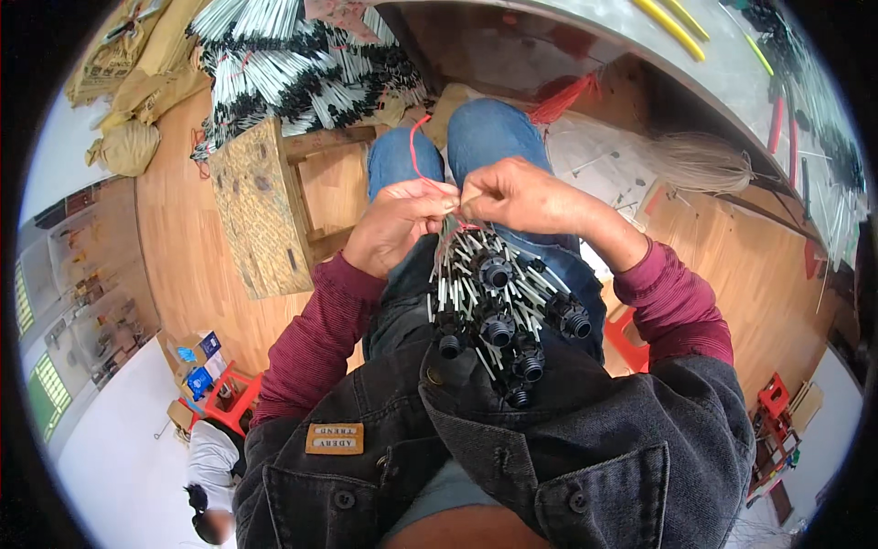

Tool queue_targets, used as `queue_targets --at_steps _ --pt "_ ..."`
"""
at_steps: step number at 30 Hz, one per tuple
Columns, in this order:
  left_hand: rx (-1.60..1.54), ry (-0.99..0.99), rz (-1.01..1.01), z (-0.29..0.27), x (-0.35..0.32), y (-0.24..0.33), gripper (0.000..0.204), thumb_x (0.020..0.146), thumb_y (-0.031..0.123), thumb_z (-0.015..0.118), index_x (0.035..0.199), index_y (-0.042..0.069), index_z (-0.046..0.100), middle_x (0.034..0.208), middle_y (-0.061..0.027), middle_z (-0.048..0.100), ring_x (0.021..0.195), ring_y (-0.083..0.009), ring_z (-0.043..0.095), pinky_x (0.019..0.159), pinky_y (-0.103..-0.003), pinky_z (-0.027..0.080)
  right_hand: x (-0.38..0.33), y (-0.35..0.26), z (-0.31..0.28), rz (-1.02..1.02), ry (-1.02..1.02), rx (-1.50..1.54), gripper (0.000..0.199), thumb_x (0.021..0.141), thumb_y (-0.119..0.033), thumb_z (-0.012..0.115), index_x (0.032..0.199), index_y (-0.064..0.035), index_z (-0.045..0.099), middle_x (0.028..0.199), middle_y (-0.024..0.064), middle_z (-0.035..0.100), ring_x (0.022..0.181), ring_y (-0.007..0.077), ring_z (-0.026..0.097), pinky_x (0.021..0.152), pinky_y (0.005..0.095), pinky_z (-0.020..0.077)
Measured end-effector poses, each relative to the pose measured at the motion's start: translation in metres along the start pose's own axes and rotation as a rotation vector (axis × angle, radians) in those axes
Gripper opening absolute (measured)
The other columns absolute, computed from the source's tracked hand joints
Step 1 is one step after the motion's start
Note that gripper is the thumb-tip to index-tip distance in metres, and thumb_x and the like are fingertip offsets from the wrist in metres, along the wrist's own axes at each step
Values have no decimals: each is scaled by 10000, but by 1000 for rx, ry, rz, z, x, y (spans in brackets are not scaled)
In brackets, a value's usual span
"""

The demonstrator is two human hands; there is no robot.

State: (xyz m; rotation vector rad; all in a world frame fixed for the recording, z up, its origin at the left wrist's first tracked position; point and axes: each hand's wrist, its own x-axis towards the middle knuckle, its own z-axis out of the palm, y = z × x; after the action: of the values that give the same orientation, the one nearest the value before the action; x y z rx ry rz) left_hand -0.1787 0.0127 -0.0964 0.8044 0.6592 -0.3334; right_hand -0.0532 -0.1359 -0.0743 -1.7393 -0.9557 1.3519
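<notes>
Two hands (402,224) (517,194) pinch red string (416,151) | wire bundle (489,293) | stool (274,206) left

Fingertips of left hand (395,227) and right hand (518,194) — hidden where they pinch the bundle (494,302); red string's (413,146) end — concealed.

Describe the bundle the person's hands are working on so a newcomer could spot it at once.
Start at the blue jeans in the middle of the view. Over the lap, the left hand and right hand pinch the top of a bundle of white-and-black wires with round black caps, bound with red string, unlike the heap on the stool.
</notes>
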Motion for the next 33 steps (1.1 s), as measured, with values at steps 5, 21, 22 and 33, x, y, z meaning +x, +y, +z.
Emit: queue_targets --at_steps 5,21,22,33 --pt "-29 15 37 5 -4 -2 120 760 6 539 870 -41 549 809 -81 586 676 -108 549 641 -207 436 3 11 -1 -74 -73 51 207 788 -195 534 706 -8 572 592 -4 531 567 87 461 546 268 392" --pt "1023 290 725 15 -11 -19 50 731 16 575 780 9 573 712 -63 581 630 -132 561 602 -239 444 4 35 30 -94 94 323 170 775 -181 586 732 -17 593 634 1 568 578 63 481 538 235 398" --pt "1155 261 826 13 -8 -18 37 732 29 578 765 16 573 707 -58 578 616 -127 543 586 -246 434 3 33 30 -93 105 304 166 776 -175 583 733 -14 587 633 3 566 564 62 479 521 229 395" --pt "1094 332 798 16 -8 -20 67 707 60 597 713 29 537 674 -86 549 596 -230 543 522 -296 423 6 18 18 77 34 475 111 785 -118 534 763 -10 549 651 20 568 488 65 457 452 197 380"
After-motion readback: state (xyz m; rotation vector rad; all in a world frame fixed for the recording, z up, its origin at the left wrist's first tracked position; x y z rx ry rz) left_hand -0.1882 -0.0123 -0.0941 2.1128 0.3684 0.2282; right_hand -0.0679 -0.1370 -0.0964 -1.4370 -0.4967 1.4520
